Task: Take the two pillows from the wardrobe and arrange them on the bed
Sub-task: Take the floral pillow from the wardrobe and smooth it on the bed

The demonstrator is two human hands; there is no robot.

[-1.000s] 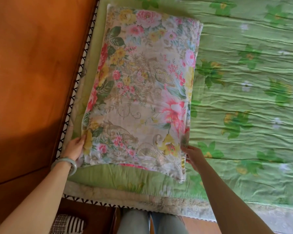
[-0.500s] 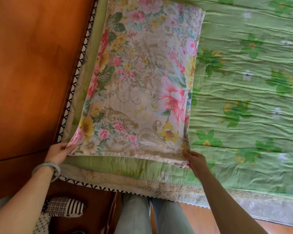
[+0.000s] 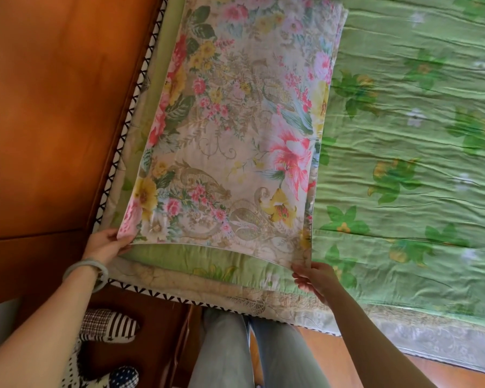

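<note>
My left hand (image 3: pixel 107 245) and right hand (image 3: pixel 314 278) pinch the floral pillow (image 3: pixel 235 135) at its near corners; wooden headboard (image 3: pixel 53 107) flanks the bed (image 3: pixel 403 169).

Reaches forward with both bare forearms, set well apart. Pinches the near left corner of the floral pillow (image 3: pixel 235 135) with the left hand (image 3: pixel 107 245), a pale bangle (image 3: pixel 86 271) round that wrist. Grips the near right corner with the right hand (image 3: pixel 314 278), fingers curled.
</note>
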